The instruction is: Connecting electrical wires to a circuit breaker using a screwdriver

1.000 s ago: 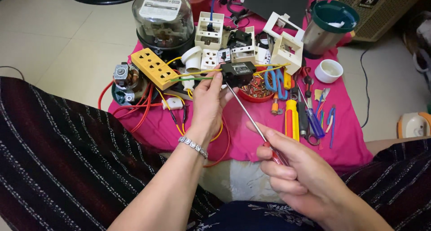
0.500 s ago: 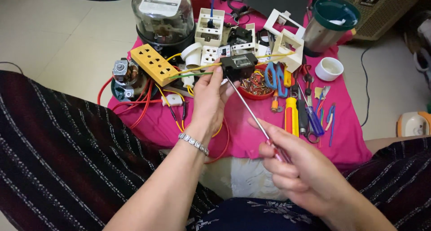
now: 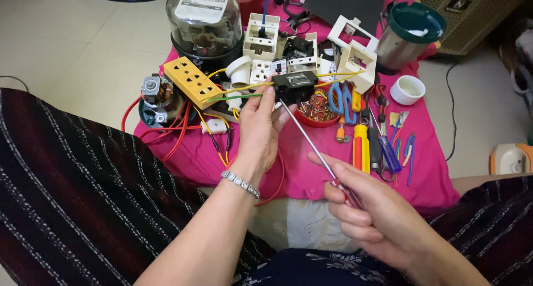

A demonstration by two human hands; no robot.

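Not much different from a second ago: left hand point(image 3: 260, 131) still pinching the black breaker module point(image 3: 295, 86) up over the pink cloth point(image 3: 311, 169), right hand point(image 3: 371, 219) still clenched on the red-handled screwdriver point(image 3: 311, 147), tip kept at the module's underside. So, mid-screw, probably. Small black box, clear window on top, yellow wires point(image 3: 239, 89) and a green one running out sideways.

left hand point(image 3: 260, 131) lifted the black switch box point(image 3: 295, 86) a bit higher, nearer the white sockets point(image 3: 261, 71); screwdriver point(image 3: 316, 150) tip stayed on it, right hand point(image 3: 369, 211) shifted slightly up.
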